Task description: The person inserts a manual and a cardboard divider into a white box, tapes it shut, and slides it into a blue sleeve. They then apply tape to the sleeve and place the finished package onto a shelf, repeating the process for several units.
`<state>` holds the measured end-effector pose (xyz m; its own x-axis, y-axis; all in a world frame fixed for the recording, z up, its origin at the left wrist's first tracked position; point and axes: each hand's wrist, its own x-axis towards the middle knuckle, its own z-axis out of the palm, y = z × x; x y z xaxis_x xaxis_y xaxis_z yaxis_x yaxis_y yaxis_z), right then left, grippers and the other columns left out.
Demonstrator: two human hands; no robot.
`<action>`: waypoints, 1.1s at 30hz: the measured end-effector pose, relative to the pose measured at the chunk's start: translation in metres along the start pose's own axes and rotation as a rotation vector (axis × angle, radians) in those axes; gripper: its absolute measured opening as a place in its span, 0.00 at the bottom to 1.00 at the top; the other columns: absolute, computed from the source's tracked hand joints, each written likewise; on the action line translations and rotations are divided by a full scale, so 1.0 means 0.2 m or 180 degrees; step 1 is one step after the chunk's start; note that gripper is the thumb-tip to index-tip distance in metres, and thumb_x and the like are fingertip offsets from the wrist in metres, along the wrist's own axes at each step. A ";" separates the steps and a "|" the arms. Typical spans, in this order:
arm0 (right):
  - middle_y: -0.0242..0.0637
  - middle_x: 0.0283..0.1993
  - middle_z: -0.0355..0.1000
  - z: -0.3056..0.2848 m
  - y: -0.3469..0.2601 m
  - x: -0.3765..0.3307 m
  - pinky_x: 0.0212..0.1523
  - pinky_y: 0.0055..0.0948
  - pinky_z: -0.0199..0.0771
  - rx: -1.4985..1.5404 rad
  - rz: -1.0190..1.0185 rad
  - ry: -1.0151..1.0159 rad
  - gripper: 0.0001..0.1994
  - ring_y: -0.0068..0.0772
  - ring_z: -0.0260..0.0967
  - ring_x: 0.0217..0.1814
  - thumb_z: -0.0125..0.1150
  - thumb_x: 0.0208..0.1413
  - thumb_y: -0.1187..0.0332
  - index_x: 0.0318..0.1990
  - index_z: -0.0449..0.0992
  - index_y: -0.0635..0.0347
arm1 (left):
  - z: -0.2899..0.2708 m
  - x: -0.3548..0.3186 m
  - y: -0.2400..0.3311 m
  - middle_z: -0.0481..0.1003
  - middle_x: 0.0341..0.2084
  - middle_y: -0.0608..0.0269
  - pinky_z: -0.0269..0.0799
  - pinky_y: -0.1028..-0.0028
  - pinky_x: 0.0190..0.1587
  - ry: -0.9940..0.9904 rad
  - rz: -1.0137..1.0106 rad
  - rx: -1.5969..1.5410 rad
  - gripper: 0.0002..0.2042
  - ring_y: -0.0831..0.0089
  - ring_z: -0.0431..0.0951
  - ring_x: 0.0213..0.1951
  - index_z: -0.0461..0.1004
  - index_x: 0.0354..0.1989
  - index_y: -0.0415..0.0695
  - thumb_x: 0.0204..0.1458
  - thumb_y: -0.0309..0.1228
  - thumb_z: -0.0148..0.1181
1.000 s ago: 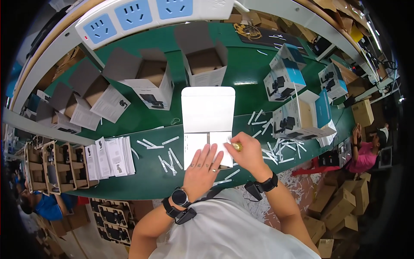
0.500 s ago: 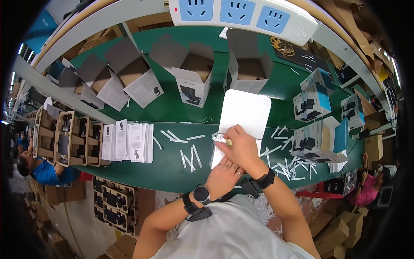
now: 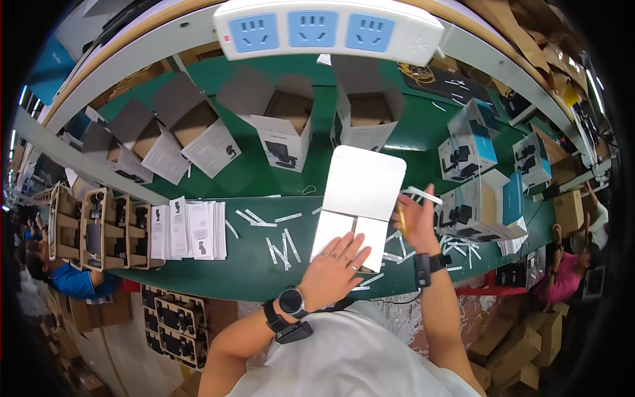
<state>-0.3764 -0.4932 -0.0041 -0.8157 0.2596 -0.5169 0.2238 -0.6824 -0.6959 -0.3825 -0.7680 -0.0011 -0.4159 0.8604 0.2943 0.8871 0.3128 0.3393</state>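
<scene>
A white cardboard box (image 3: 367, 178) lies in front of me on the green bench, its lid flap folded back away from me. My left hand (image 3: 338, 260) rests flat on the box's near part, fingers stretched out. Between the two front panels runs a dark gap. Just right of the box, my right hand (image 3: 417, 221) is raised with its fingers loosely curled around a slim brass-coloured tool (image 3: 401, 220), whose kind I cannot make out. A white paper strip (image 3: 424, 195) is at its fingertips; whether it is gripped is unclear.
White strips (image 3: 284, 246) lie scattered on both sides. Leaflet stacks (image 3: 202, 228) and brown moulded trays (image 3: 98, 225) stand left. Open printed boxes (image 3: 281, 145) line the back, with more (image 3: 466, 159) at right. A power strip (image 3: 327, 30) hangs above. Other people are at both sides.
My right hand has moved off the box to the right, with the brass-coloured tool and a white strip. My left hand has spread flat on the box. The head view has shifted.
</scene>
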 end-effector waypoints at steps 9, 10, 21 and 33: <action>0.41 0.40 0.75 0.45 -0.07 -0.37 0.43 0.35 0.74 -0.4663 -0.1540 -0.2351 0.21 0.43 0.75 0.39 0.45 0.68 0.57 0.52 0.79 0.62 | -0.06 -0.14 -0.19 0.75 0.54 0.52 0.71 0.60 0.55 0.0434 -0.0535 -0.2652 0.24 0.51 0.75 0.53 0.75 0.56 0.43 0.53 0.41 0.68; 0.41 0.40 0.75 0.47 -0.05 -0.37 0.43 0.35 0.74 -0.4667 -0.1527 -0.2362 0.21 0.43 0.75 0.39 0.45 0.68 0.57 0.52 0.79 0.62 | -0.07 -0.14 -0.18 0.75 0.54 0.52 0.71 0.61 0.54 0.0428 -0.0836 -0.3174 0.22 0.52 0.76 0.53 0.75 0.55 0.44 0.53 0.39 0.68; 0.34 0.33 0.72 0.61 0.13 -0.37 0.26 0.33 0.72 -0.4884 -0.3315 -0.2020 0.06 0.38 0.73 0.28 0.66 0.54 0.67 0.34 0.77 0.57 | -0.05 -0.15 -0.18 0.81 0.39 0.59 0.75 0.67 0.43 0.0844 -0.0808 -0.3283 0.12 0.63 0.81 0.39 0.81 0.41 0.43 0.49 0.29 0.73; 0.35 0.35 0.74 0.59 0.15 -0.32 0.27 0.31 0.72 -0.4433 -0.3336 -0.2491 0.09 0.36 0.73 0.28 0.72 0.49 0.66 0.33 0.78 0.58 | -0.04 -0.16 -0.23 0.81 0.39 0.60 0.75 0.69 0.42 0.0727 -0.0600 -0.3175 0.13 0.65 0.81 0.39 0.81 0.42 0.43 0.48 0.29 0.74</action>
<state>-0.3796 -0.6109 0.0666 -0.8230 -0.4495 0.3473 -0.5643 0.5772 -0.5902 -0.4107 -0.8134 -0.0193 -0.6510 0.7028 0.2868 0.2790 -0.1298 0.9515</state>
